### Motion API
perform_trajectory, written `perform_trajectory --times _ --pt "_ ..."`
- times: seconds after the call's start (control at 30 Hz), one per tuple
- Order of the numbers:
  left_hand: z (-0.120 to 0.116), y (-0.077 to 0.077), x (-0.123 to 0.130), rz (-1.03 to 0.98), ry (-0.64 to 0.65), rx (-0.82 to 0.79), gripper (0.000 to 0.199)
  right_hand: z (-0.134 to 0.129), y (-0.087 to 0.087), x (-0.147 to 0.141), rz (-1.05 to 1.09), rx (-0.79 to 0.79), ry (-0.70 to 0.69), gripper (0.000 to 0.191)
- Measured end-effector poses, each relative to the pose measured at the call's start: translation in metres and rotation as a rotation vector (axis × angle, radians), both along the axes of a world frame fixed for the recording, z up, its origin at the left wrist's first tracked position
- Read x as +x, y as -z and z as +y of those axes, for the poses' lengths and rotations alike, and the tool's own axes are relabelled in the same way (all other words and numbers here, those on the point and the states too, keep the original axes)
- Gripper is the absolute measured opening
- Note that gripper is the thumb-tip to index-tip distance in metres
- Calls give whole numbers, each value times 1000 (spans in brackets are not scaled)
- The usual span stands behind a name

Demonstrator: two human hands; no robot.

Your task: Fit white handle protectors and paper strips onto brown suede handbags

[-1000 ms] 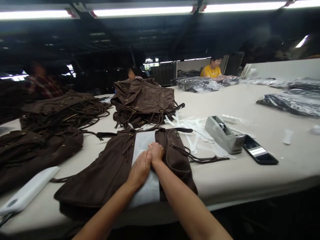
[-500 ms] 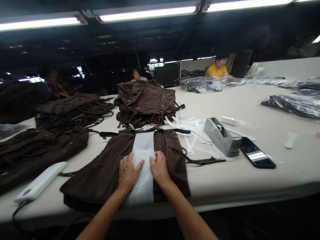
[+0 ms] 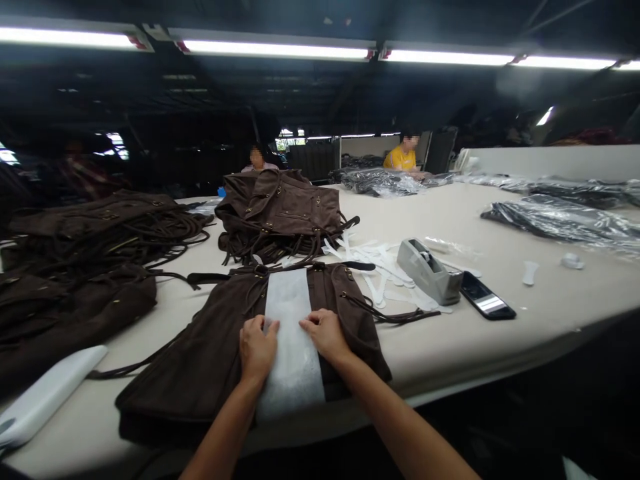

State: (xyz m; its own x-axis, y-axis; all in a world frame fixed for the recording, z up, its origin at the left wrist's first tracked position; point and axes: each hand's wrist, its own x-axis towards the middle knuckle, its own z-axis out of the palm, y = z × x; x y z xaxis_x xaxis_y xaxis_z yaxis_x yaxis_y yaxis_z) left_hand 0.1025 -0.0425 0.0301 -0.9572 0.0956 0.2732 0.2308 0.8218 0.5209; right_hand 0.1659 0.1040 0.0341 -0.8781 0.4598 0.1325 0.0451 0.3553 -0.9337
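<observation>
A dark brown bag [image 3: 200, 373] lies flat on the table in front of me, its straps spread out at the top and sides. Down its middle runs a white strip of thin, paper-like sheet [image 3: 290, 300], reaching toward the table's near edge. My left hand [image 3: 257, 345] is at the strip's left border, fingers curled and thumb close to them, pinching the edge. On the opposite border, my right hand [image 3: 325, 333] pinches the strip between thumb and fingers. Both wrists rest low over the bag.
Behind the bag stands a pile of brown bags [image 3: 285, 207]; more bags [image 3: 75, 300] lie left. White cut pieces [image 3: 380, 263], a grey tape dispenser [image 3: 429, 272] and a phone [image 3: 487, 295] are right. A white handheld device [image 3: 55, 393] lies left. Plastic-wrapped goods [image 3: 560, 220] and co-workers are farther back.
A crosswise edge seen on the strip before no longer shows; the strip looks flatter. My left thumb has drawn back toward the strip's left border. The view has turned slightly right.
</observation>
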Motion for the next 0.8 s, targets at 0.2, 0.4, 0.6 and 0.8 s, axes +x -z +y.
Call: perform_trajectory --times 0.2,0.4,0.6,0.8 --pt "-6 -5 -7 -19 18 86 13 0 -6 -5 -85 20 144 23" --pt "-7 -6 -8 22 36 104 10 1 -10 -19 -224 -51 74 16" --pt "-10 -29 -19 28 87 53 21 0 -14 -6 -181 -28 53 23" --pt "3 -32 -40 -97 274 -90 20 -4 -13 8 -137 -35 110 21"
